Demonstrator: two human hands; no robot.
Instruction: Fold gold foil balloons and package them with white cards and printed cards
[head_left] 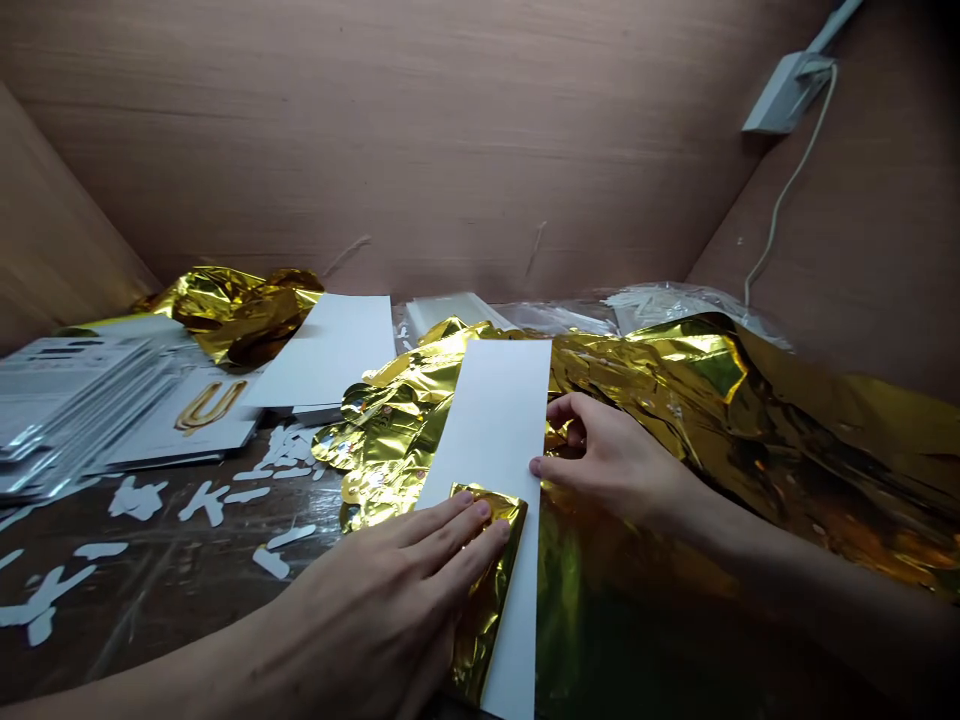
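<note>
Gold foil [487, 590] on white card [495, 420], left hand [390, 580] flat open, right hand [607, 460] half-open at card edge, packet print [75, 400] unreadable

A long white card strip [495, 420] lies slantwise on the desk [157, 590], its lower half partly covered by a folded, creased piece of mirror-gold foil [487, 590] that runs close along the card's right side. Crumpled gold foil sheeting [660, 375] bunches behind and to the right of the strip, while smaller gold foil balloon shapes [382, 440] pile against its left edge, their outlines hard to make out among the folds.
</note>
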